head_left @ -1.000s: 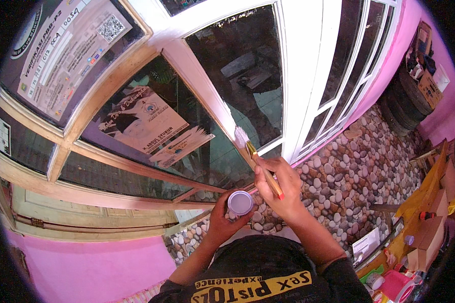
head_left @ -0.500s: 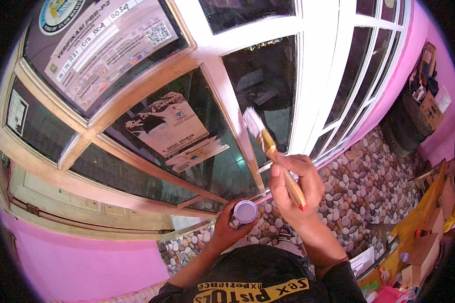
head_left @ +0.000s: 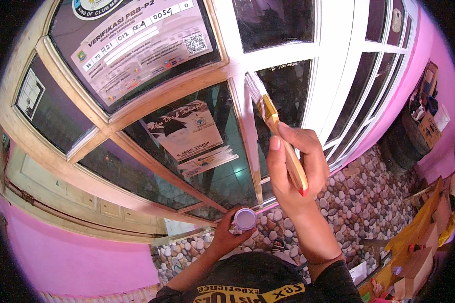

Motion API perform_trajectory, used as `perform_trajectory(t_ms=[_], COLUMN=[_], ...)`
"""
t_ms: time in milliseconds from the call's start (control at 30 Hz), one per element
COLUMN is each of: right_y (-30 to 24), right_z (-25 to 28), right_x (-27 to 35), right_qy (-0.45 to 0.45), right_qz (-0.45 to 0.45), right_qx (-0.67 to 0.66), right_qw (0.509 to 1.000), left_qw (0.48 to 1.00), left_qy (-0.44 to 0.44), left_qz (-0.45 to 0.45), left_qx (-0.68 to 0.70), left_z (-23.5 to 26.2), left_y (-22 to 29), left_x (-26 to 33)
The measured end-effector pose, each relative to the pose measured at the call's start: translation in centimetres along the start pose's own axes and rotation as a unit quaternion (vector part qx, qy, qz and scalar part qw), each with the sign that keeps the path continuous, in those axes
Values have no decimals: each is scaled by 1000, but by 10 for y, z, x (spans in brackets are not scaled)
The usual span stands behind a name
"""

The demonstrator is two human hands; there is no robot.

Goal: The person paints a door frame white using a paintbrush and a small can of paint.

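Observation:
My right hand [head_left: 301, 164] grips the wooden handle of a paintbrush [head_left: 269, 113], thumb and fingers closed round it. White paint coats the bristles, which touch the upright bar [head_left: 248, 131] of a paned window frame near where it meets a crossbar. That bar is pale white along its upper part and tan wood lower down. Below, near my body, my left hand [head_left: 228, 231] is wrapped round a small round cup [head_left: 245, 219] of pale lilac-white paint. Dark glass panes lie on both sides of the bar; one bears a torn sticker [head_left: 189, 134].
To the left the frame is bare tan wood [head_left: 156, 106]; to the right it is white [head_left: 333, 76]. A printed notice [head_left: 141, 45] is stuck on the upper left pane. Stacked tyres [head_left: 407, 144] and a cardboard box [head_left: 429, 129] stand at right, on a pebble-patterned floor [head_left: 346, 212].
My right hand has moved the brush up along the upright bar toward the crossbar. My left hand still holds the cup in nearly the same place. The view has shifted slightly.

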State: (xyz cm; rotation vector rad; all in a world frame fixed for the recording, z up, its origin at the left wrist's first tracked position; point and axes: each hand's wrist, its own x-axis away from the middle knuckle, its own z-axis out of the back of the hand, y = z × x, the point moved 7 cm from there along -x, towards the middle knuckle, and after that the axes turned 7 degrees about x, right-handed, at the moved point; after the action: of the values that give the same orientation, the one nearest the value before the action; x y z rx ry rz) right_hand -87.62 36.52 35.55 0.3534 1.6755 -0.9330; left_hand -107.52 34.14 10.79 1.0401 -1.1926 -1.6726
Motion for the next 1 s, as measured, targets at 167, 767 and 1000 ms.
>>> perform_trajectory(t_ms=[167, 767, 1000], right_y=[2, -5, 5], right_z=[-1, 0, 43], right_x=[0, 6, 64], right_qy=[-22, -65, -131], right_qz=[3, 32, -101], right_qx=[4, 11, 9], right_qw=[1000, 997, 986], left_qw=[1000, 1000, 999], left_qy=[-7, -18, 13], left_qz=[14, -2, 15], left_qx=[1, -15, -49], left_z=[1, -1, 5], left_y=[-3, 5, 8], left_x=[-2, -8, -2])
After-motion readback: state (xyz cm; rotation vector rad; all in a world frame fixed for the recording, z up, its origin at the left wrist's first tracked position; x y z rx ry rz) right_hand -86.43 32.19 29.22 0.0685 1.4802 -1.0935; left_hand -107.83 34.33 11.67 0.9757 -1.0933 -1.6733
